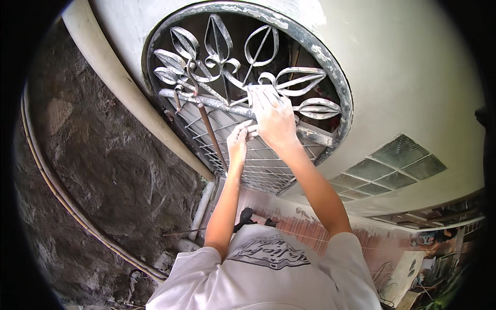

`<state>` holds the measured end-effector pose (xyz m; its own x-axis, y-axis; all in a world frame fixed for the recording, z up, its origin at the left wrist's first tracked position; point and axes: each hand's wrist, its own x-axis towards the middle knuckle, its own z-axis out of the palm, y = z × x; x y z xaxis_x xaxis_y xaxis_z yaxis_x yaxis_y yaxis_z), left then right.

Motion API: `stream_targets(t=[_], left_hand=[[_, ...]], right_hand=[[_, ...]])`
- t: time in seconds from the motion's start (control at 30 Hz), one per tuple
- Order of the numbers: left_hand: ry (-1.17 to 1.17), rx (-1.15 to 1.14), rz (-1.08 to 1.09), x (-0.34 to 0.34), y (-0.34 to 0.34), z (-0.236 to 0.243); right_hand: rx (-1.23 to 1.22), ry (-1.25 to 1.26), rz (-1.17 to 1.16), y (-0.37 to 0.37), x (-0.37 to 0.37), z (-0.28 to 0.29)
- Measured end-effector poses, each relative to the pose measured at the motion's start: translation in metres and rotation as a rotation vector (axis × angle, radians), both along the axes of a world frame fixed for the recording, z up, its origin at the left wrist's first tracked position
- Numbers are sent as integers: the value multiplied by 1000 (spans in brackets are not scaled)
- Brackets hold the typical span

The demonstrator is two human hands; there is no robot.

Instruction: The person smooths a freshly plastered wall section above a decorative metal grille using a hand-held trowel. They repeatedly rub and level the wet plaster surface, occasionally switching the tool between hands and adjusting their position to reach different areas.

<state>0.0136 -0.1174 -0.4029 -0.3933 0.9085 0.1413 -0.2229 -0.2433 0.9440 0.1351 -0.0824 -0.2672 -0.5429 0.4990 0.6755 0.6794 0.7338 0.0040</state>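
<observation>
In front of me stands a metal gate with curled, leaf-shaped scrollwork above a horizontal bar and diagonal mesh below. Its paint is patchy white and grey. My right hand presses over the bar near its middle, fingers bent together and coated in white dust; a bluish bit shows at the fingertips, but its kind is hidden. Just below and to the left, my left hand is closed with its fingertips at a short pale piece by the bar, which I cannot make out.
A brown rusty rod runs down the gate's left side. Left of it are a pale curved post and a rough dark wall with cables. On the right is a pale wall with glass blocks. Reddish tiles lie below.
</observation>
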Motion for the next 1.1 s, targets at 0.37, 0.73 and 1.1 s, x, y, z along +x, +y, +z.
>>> stream_targets(t=[0.37,0.73,1.1], left_hand=[[-45,-30,-32,-51,20,-3],[-14,-46,-121,-74,35,-5],[-72,-94,2,-79,20,-14]], right_hand=[[-46,-31,-381,3,-59,-22],[-57,-133,-373,7,-56,-25],[-35,-106,-410,4,-65,-22]])
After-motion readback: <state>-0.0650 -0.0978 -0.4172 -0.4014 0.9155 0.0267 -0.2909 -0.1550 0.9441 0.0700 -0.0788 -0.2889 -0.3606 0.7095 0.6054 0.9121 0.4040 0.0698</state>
